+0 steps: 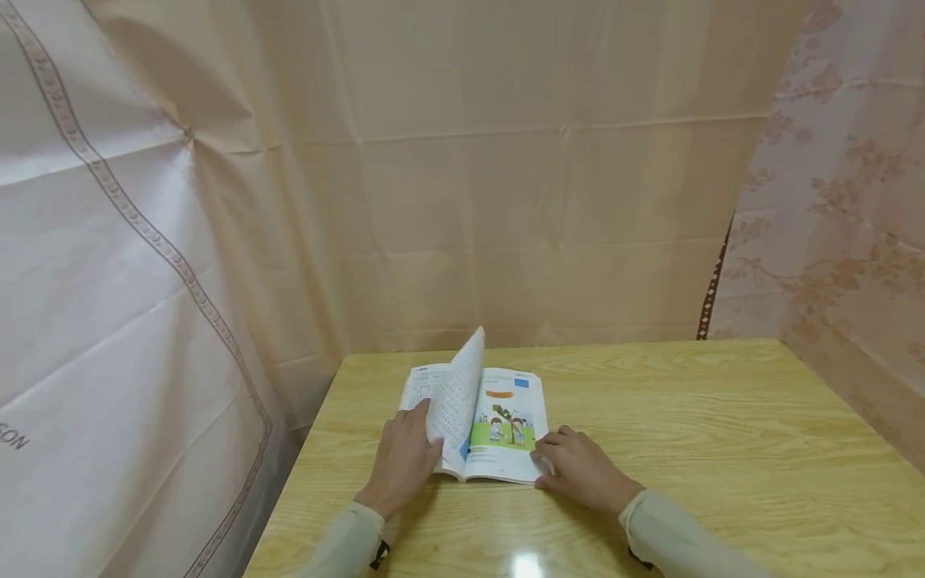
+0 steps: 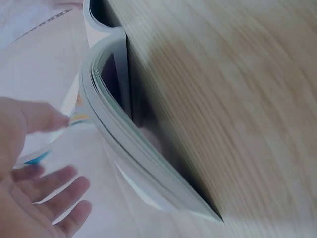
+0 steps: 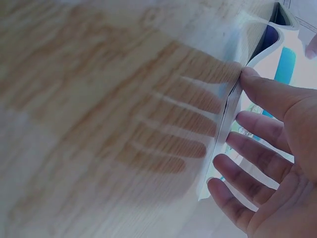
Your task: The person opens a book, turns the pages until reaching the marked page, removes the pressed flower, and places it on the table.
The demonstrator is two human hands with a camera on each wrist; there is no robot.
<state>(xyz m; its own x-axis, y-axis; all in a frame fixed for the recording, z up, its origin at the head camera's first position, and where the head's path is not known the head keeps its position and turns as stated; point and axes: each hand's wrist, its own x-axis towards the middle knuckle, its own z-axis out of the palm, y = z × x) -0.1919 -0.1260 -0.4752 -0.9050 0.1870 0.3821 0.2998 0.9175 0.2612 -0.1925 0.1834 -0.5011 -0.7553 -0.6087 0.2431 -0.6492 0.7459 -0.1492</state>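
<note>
An open book with printed text and a colour picture of children outdoors lies on the table. One page stands raised and curved over the middle, leaning left. My left hand is at the left half, beside that raised page; in the left wrist view its thumb is apart from the loosely spread fingers, near the page's lower edge. At the book's right edge, my right hand rests with its thumb tip touching the edge and its fingers extended along the page, gripping nothing.
The book lies on a wood-grain table, near its left side. Behind hangs a beige cloth; a pale curtain stands at the left and a flowered one at the right.
</note>
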